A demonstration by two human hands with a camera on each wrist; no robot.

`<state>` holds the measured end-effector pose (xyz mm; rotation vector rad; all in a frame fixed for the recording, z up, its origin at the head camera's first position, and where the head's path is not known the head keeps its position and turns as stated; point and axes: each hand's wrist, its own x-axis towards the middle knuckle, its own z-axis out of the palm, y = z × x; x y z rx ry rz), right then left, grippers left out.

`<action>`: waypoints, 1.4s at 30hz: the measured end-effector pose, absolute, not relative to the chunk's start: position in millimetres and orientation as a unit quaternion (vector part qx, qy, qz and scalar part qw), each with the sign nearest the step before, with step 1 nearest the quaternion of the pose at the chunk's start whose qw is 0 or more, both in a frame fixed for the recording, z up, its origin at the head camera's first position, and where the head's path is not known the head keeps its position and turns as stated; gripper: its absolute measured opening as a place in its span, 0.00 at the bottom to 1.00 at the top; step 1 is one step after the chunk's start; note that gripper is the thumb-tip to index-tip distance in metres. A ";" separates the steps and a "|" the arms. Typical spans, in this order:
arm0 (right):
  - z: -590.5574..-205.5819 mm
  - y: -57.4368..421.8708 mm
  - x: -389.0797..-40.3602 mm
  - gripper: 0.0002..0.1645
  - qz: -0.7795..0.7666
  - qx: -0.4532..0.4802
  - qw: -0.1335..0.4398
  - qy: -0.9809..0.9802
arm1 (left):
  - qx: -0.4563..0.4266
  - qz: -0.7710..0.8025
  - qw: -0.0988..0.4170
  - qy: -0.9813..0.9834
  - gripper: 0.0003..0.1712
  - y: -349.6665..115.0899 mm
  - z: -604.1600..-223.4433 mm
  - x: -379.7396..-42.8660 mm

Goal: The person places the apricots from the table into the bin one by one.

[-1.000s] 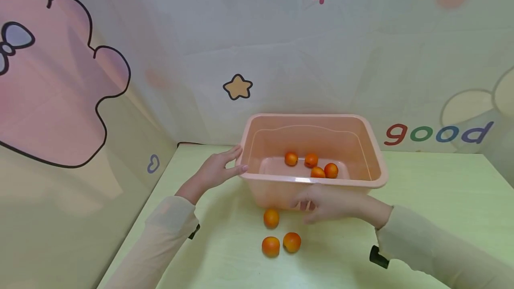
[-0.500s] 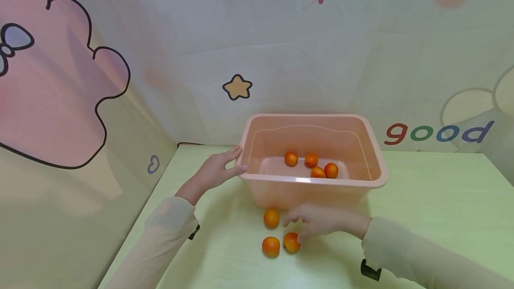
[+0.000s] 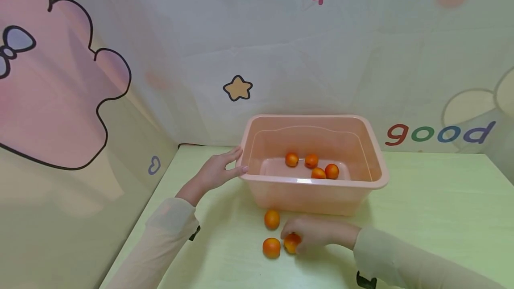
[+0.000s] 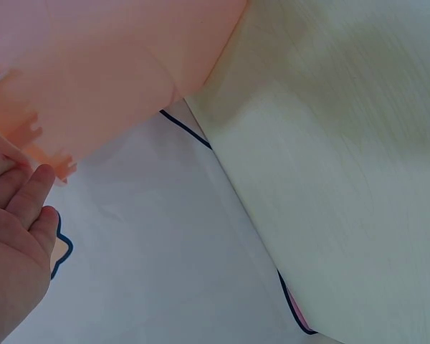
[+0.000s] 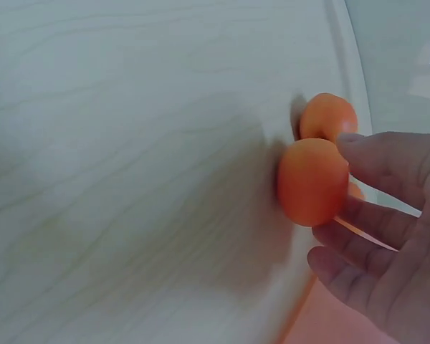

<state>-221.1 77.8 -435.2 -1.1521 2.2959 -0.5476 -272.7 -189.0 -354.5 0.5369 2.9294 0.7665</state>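
A pink plastic tub [image 3: 309, 195] stands on the table against the back wall, with several orange-red round fruits [image 3: 311, 160] on its floor. My left hand [image 3: 218, 171] grips its left rim; the left wrist view has the fingers [image 4: 36, 190] hooked at the rim's edge. In front of the tub my right hand [image 3: 315, 232] curls round one orange-red fruit [image 5: 312, 183], thumb on one side and fingers on the other. That fruit still sits on the table. Beside it lies a second fruit [image 3: 271, 248], and a third fruit [image 3: 272, 219] is nearer the tub.
The pale green tabletop [image 3: 437, 204] extends to the right of the tub. A printed cloth wall [image 3: 281, 70] with a star and the word "good" rises directly behind. Another cloth wall [image 3: 60, 200] borders the table on the left.
My right hand has come down and slightly left from the tub's front wall to the right-hand loose fruit, and its fingers have closed round it. The left hand stays on the rim.
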 end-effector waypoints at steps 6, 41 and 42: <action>-441.4 77.2 -218.1 0.19 -0.198 -0.406 0.259 0.853 | 0.170 0.253 0.035 0.952 0.39 -188.4 -354.2 -271.6; -339.5 87.3 -230.8 0.17 -0.100 -0.440 0.137 0.882 | 0.167 0.254 0.041 0.952 0.39 -187.8 -351.9 -271.7; -333.4 87.3 -230.1 0.17 -0.111 -0.427 0.156 0.884 | 0.167 0.255 0.042 0.952 0.39 -187.7 -351.7 -271.5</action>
